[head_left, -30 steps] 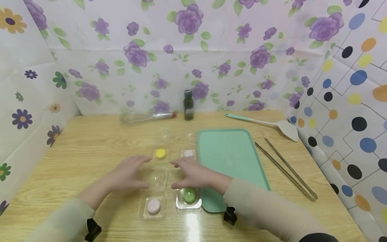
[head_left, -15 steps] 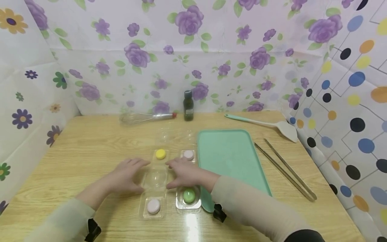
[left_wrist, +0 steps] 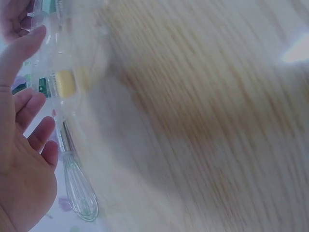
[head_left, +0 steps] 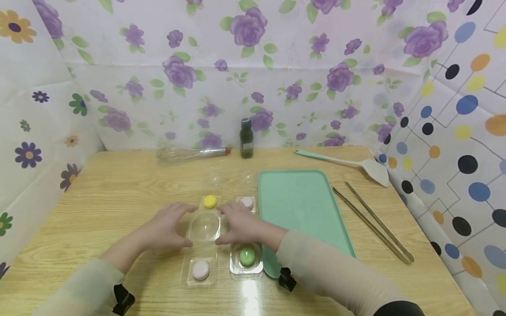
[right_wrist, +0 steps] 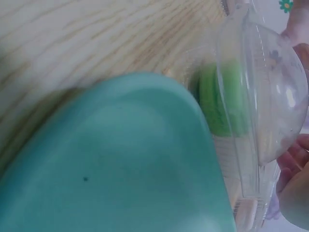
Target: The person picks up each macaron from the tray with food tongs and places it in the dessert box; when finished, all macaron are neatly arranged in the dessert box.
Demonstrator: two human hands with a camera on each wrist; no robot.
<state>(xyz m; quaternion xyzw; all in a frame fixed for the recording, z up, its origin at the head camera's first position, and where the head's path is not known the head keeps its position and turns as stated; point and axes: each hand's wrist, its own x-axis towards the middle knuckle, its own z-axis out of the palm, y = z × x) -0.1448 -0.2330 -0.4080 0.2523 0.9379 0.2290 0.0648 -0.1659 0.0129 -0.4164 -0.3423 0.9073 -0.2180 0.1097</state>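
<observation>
Here's the clear domed plastic lid [head_left: 205, 227], right between left hand [head_left: 168, 227] and right hand [head_left: 242, 224], neither clearly nearer, thumbs and fingers spread; contact, I can't tell. Round dome, no obvious long axis! Beyond the grip, a yellow macaron [head_left: 210, 201]; nearer the wearer, a pale pink macaron [head_left: 200, 270].

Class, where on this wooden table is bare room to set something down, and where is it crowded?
Bare: the table left of the left hand, nearer than the silver wire whisk; the far half of the rectangular green tray, beside the metal tongs. Crowded: between tray and left hand, where clear plastic boxes of round macarons lie near the right hand.
</observation>
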